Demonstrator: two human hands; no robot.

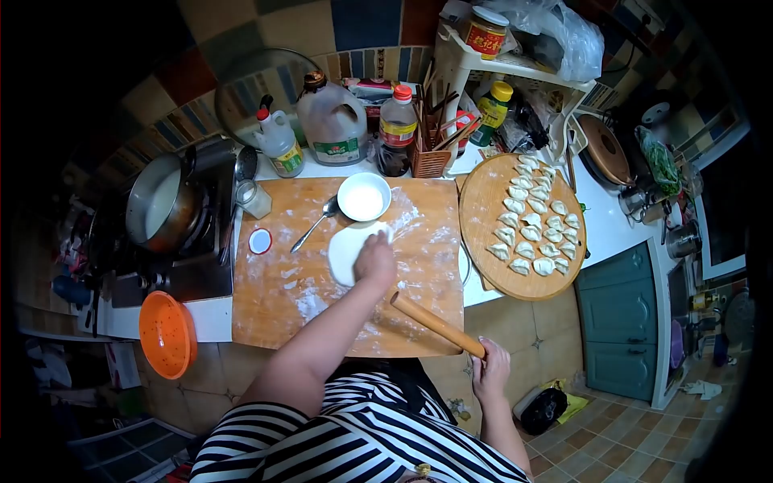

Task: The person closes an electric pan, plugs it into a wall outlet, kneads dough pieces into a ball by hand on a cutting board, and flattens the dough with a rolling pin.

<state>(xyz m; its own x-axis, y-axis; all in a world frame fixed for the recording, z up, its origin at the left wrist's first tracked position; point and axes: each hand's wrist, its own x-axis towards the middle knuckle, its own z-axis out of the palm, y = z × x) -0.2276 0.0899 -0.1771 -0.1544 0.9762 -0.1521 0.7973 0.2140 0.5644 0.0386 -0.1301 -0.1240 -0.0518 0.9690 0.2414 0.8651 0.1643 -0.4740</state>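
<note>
A flat, oval sheet of white dough [345,253] lies on the floured wooden board [262,298]. My left hand [376,258] rests on the right part of the dough, back of the hand up, with the fingers stretched over it. Around one end of a wooden rolling pin [435,322], my right hand [491,370] is closed at the board's front right corner. The pin's other end points up and left over the board. A white bowl of flour [364,198] stands just behind the dough, with a metal spoon [315,223] to its left.
Several dumplings [531,219] sit on a round wooden board [483,266] at right. A pot [163,201] stands on the stove at left, above an orange basin [167,334]. Bottles [332,121] line the back. A small round lid [260,241] and glass jar [254,200] are at left.
</note>
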